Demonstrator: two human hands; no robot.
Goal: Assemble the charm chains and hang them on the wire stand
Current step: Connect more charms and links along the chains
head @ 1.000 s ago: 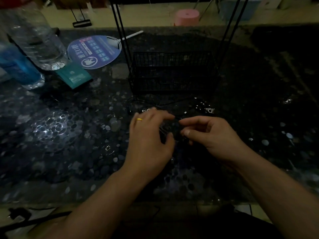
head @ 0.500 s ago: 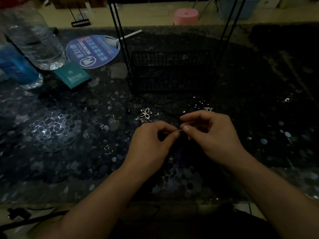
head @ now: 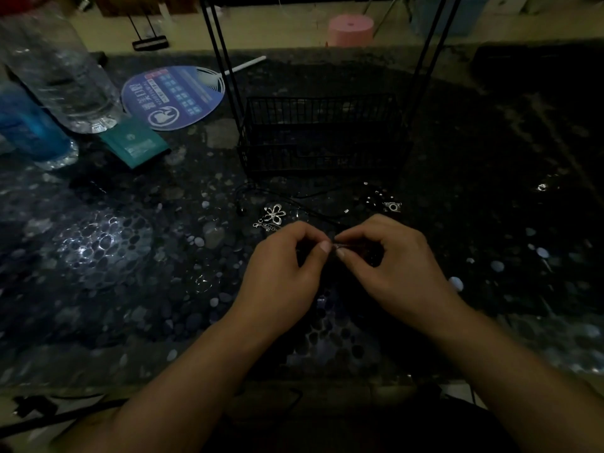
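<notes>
Fingers point(head: 324, 247) of the left hand point(head: 277, 276) and right hand point(head: 402, 266) meet tip to tip at frame centre, thumb and forefinger of each pinched on one small silver metal link point(head: 338, 246); its form is too small to tell. Just above the hands, a silver flower-shaped charm point(head: 274, 214) lies on the dark pebble-patterned counter point(head: 130, 256), with a small silver camera-shaped charm point(head: 392, 206) to the right of it. Behind them stands the black wire stand point(head: 322, 135) with its basket base. Upper left: round blue printed fan point(head: 173, 98), clear plastic bottle point(head: 62, 73), teal packet point(head: 134, 146).
</notes>
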